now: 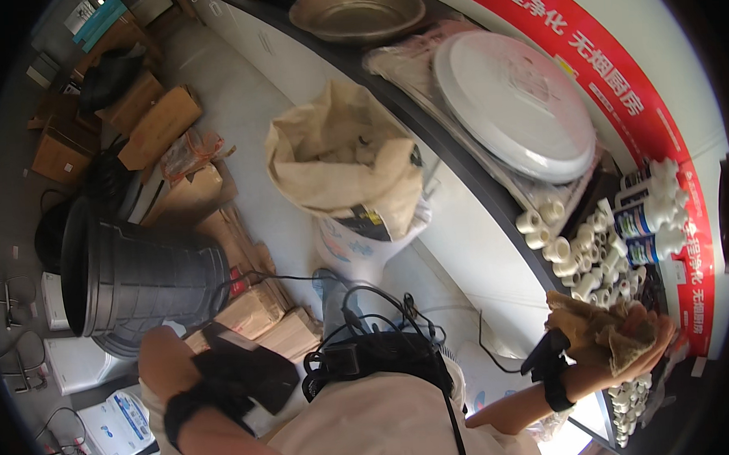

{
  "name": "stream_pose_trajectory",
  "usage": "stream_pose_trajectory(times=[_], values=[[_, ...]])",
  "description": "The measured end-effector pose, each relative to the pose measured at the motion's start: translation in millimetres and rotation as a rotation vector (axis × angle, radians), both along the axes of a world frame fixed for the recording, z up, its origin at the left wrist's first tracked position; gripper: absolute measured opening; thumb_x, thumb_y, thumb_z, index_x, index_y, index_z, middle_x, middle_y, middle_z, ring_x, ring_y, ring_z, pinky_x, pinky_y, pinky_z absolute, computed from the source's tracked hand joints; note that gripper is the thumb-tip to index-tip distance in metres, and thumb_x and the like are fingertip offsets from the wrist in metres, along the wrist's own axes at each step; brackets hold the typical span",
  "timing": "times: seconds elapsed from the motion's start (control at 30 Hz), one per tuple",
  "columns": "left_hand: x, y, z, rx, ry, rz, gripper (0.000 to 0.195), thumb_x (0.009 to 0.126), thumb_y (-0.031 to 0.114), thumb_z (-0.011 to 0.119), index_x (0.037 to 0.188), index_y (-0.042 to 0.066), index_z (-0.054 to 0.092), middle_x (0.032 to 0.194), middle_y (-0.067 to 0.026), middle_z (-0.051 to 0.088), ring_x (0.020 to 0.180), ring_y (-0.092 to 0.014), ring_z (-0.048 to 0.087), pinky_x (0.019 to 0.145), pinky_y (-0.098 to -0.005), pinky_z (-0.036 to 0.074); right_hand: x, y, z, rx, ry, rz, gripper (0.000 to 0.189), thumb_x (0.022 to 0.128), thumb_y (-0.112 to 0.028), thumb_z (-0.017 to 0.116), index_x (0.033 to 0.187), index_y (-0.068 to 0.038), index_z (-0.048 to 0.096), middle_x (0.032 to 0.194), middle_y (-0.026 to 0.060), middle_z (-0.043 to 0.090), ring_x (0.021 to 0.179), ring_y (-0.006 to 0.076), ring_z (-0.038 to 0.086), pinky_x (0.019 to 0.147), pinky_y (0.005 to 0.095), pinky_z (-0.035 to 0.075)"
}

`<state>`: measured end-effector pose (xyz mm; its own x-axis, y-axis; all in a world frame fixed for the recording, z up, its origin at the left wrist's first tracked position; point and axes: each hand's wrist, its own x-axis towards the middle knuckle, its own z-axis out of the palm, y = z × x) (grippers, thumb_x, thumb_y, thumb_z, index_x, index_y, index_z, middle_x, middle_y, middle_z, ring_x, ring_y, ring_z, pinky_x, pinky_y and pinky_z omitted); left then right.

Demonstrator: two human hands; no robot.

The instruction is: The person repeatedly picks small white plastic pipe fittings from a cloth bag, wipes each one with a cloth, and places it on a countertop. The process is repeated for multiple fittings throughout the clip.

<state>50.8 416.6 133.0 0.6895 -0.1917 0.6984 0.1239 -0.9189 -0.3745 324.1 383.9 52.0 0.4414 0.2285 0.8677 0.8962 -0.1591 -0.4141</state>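
At the right, my right hand (653, 339) grips a crumpled brown cloth (601, 333) over the dark countertop, beside white plastic pipe fittings (585, 260). My left hand (166, 361) is low at the left, close to a large black plastic bin (153, 273) lying tilted; its fingers are not clear, so its hold cannot be told. Black straps and devices sit on both wrists. In front of me stands an open beige cloth bag (344, 179) with unclear contents, on or in a white printed sack (353, 258).
On the counter (492, 213) are a round metal pan (358, 14), a large white round lid-like item (512, 105) in plastic, and white bottles (651, 215). Cardboard boxes (165, 123) and flattened cardboard (240, 239) lie at the left. Black cables (398, 305) hang at my waist.
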Motion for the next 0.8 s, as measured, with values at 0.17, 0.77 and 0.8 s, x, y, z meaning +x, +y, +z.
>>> stream_pose_trajectory(times=[0.17, 0.77, 0.8], values=[[-52, 100, 23, 0.154, 0.214, -0.196, 0.036, 0.077, 0.017, 0.042, 0.106, -0.004, 0.046, 0.108, -0.0095, 0.049, 0.091, -0.018, 0.049, 0.08, -0.0246, 0.04, -42, 42, -13, 0.066, -0.16, -0.153, 0.039, 0.083, -0.032, 0.034, 0.106, -0.003, 0.046, 0.103, 0.0104, 0.045, 0.092, 0.0203, 0.05, 0.075, 0.0326, 0.05], [-98, 252, 7, 0.626, 0.039, -0.33, 0.03, 0.082, 0.026, 0.032, 0.103, 0.014, 0.051, 0.115, -0.0028, 0.039, 0.104, -0.012, 0.036, 0.074, -0.0318, 0.032, -59, 55, -39, -0.146, 0.116, -0.339, 0.022, 0.082, -0.01, 0.042, 0.102, -0.004, 0.047, 0.098, 0.011, 0.044, 0.089, 0.0211, 0.05, 0.073, 0.0317, 0.05], [-110, 243, 38, 0.602, 0.121, -0.355, 0.03, 0.081, 0.027, 0.031, 0.102, 0.021, 0.052, 0.111, -0.0011, 0.04, 0.102, -0.011, 0.035, 0.073, -0.0321, 0.03, -76, 88, -34, -0.07, 0.126, -0.23, 0.023, 0.081, -0.007, 0.043, 0.103, -0.003, 0.046, 0.097, 0.0109, 0.044, 0.088, 0.0205, 0.05, 0.074, 0.0315, 0.05]])
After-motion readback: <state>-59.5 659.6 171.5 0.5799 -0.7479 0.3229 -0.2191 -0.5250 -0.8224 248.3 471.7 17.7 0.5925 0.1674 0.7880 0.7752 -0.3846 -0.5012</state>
